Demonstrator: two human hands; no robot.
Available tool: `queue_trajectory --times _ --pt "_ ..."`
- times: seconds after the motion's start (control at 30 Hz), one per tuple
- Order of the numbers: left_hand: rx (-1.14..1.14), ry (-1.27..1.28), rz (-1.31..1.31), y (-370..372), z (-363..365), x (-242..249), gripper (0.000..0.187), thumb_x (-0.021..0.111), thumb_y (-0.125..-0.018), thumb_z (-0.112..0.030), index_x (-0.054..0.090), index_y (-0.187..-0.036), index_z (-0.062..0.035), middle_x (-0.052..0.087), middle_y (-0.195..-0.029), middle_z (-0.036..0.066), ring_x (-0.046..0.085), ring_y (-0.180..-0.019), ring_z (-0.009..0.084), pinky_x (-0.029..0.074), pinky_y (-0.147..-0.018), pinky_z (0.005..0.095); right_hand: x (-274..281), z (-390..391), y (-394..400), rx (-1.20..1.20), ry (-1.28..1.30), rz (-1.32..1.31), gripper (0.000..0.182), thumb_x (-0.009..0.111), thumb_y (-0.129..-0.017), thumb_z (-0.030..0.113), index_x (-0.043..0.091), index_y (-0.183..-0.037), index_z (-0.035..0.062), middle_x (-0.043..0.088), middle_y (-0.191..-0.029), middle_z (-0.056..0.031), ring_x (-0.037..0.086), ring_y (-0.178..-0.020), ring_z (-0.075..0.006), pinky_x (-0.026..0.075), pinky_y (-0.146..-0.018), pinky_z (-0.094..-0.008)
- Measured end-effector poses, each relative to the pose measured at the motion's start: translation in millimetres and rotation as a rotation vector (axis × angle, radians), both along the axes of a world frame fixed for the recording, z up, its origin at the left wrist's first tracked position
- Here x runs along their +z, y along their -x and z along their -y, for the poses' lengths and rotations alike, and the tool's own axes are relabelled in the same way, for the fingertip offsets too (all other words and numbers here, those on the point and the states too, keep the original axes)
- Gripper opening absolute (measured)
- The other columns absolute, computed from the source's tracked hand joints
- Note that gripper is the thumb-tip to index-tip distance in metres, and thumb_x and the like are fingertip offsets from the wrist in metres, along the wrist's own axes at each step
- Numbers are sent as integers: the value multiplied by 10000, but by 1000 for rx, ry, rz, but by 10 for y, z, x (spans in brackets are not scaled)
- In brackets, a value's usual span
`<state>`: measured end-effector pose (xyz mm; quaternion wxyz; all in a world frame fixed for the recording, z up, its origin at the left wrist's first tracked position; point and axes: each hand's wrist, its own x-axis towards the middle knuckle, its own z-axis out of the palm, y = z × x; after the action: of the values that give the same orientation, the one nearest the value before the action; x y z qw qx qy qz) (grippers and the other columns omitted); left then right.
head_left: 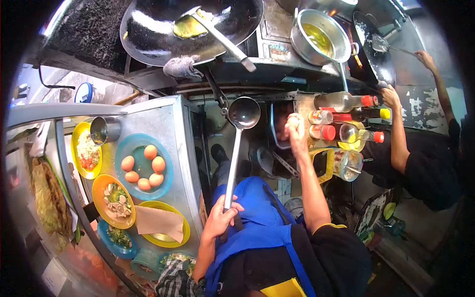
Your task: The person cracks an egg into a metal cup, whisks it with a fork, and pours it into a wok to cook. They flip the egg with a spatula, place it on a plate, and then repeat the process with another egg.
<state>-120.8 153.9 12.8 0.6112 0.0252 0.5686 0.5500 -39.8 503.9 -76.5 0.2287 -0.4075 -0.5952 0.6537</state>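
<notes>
My left hand (221,216) is wrapped round the long handle of a metal ladle (244,113), whose round bowl points up toward the stove. The bowl hangs in front of a large dark wok (148,42). My right hand (295,129) is raised beside the bottles, closed, its fingers curled in; what it holds, if anything, is too small to name. Close by are a jar with a red lid (327,132) and a glass bottle with a red cap (341,101). In the wok lies some yellow-green food (190,27) under a spatula (222,39).
On the left counter (148,116) stand a blue plate (141,185) of several eggs, an orange plate (106,193) and a yellow plate (184,230). A pot (297,39) of oil sits at the back. At right, a co-worker's hands (391,96) are at another wok (366,64).
</notes>
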Motion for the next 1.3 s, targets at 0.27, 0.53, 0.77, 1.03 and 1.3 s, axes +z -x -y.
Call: queue_trajectory --times 0.27,0.53,0.77,1.03,1.3 --pt "-104 -37 65 63 -234 17 409 536 -892 -60 441 -1280 25 685 -987 126 575 -623 109 487 -524 233 -44 -802 275 139 -1070 340 396 660 -862 91 506 -1226 79 547 -1061 -217 581 -948 -410 493 -866 -482" --pt "-195 -69 160 142 -436 24 404 525 -907 -90 441 -1285 24 682 -983 127 563 -565 116 481 -520 232 -182 -778 238 253 -1185 489 346 625 -873 28 496 -1192 62 531 -1118 -185 553 -1026 -391 481 -875 -462" --pt "-203 -70 184 193 -573 33 384 529 -913 -107 449 -1269 12 678 -971 131 564 -569 120 478 -514 231 -191 -785 235 248 -1180 529 392 622 -890 97 485 -1257 102 525 -1199 -159 545 -1022 -391 478 -857 -490" --pt "-207 -67 170 192 -651 83 397 541 -887 -91 451 -1253 33 667 -949 135 548 -545 117 465 -506 226 -31 -527 345 293 -1108 325 430 642 -862 51 473 -1257 75 504 -1169 -190 535 -1056 -406 467 -902 -475" --pt "-226 -75 125 165 -677 113 406 550 -901 -111 447 -1267 34 666 -954 120 551 -561 118 467 -517 228 -161 -695 154 250 -1120 473 441 639 -824 4 484 -1233 60 518 -1118 -201 547 -1002 -414 478 -851 -490"
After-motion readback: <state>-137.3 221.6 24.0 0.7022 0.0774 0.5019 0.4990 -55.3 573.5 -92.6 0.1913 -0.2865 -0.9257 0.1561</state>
